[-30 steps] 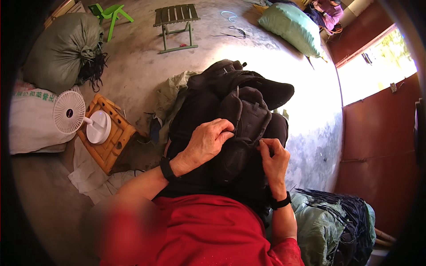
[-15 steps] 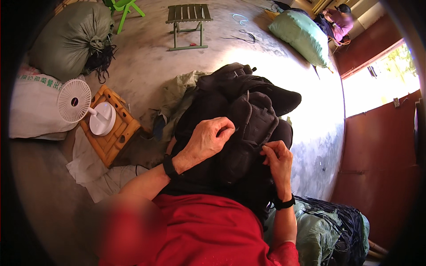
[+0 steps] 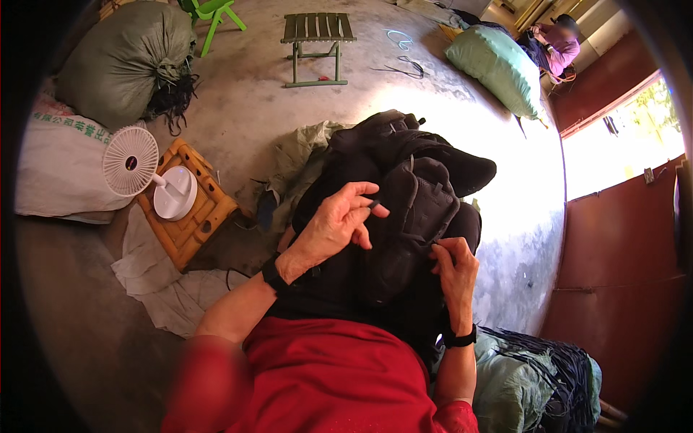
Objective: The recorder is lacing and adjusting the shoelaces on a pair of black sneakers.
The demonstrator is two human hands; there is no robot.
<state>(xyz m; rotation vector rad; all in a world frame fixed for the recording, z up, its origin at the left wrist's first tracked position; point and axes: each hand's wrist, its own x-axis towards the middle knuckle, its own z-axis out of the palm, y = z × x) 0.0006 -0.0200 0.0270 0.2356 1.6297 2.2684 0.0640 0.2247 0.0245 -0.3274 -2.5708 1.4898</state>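
Sunlit concrete floor (image 3: 238, 94) is stretching out around a person in a red top who is working on a black backpack (image 3: 404, 209) resting upright in their lap, its bulk rising between both arms. The left hand (image 3: 333, 229) is lying on the front of the backpack, thumb and forefinger pinching together on a small dark zipper pull (image 3: 374, 205) while the other fingers are curling loosely. The right hand (image 3: 456, 265) is gripping the lower right edge of the backpack's front pocket, fingers clamping down on the fabric. Dark bands are circling both wrists.

Just left of the person, a small white desk fan (image 3: 131, 160) is standing on an overturned yellow plastic stool (image 3: 193, 216), with pale cloth (image 3: 155, 281) spreading across the floor beneath it. A grey-green stuffed sack (image 3: 123, 61) and a white printed sack (image 3: 58, 166) are lying beyond the fan, near the left rim. A green slatted folding stool (image 3: 317, 32) is standing well apart at the top, and the legs of a bright green plastic chair (image 3: 213, 11) are showing beside it. A light green sack (image 3: 498, 65) is lying at upper right, where another person (image 3: 552, 43) is sitting in the far corner. Rust-red metal doors (image 3: 613, 260) are lining the right side, and a green bundle (image 3: 520, 382) is sitting beside the person's right elbow.
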